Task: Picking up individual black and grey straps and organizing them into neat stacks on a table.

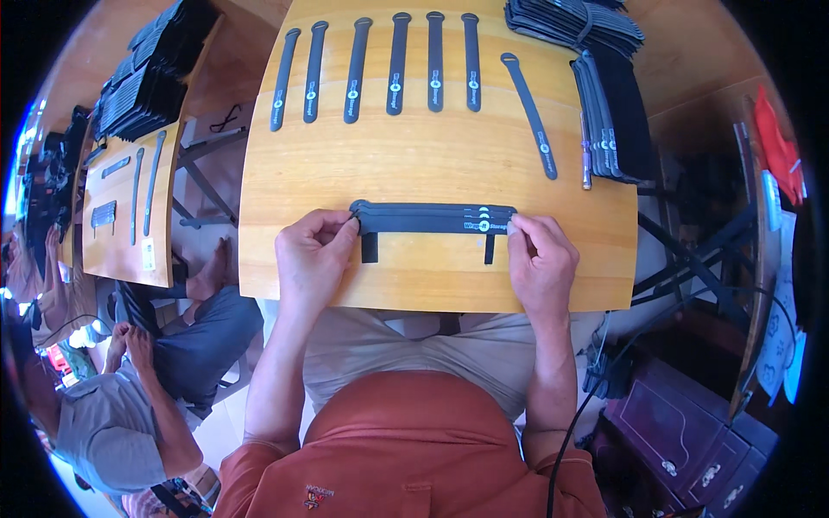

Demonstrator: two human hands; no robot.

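Note:
A small fanned stack of dark grey storage straps (423,217) lies crosswise near the table's front edge, with white print toward its right end. My left hand (313,250) pinches the rounded left end between thumb and fingers. At the other end, my right hand (544,255) grips the straps' right tips the same way. Two short black strips, a left one (370,249) and a right one (490,250), stick out from beneath the stack toward me. Whether they are joined under it is hidden.
Several single straps (398,65) stand in a row at the back; another strap (529,116) lies slanted right of them. Strap bundles (574,26) and a pen (586,160) are at the right edge. To the left, a person (129,414) sits by another table (121,250).

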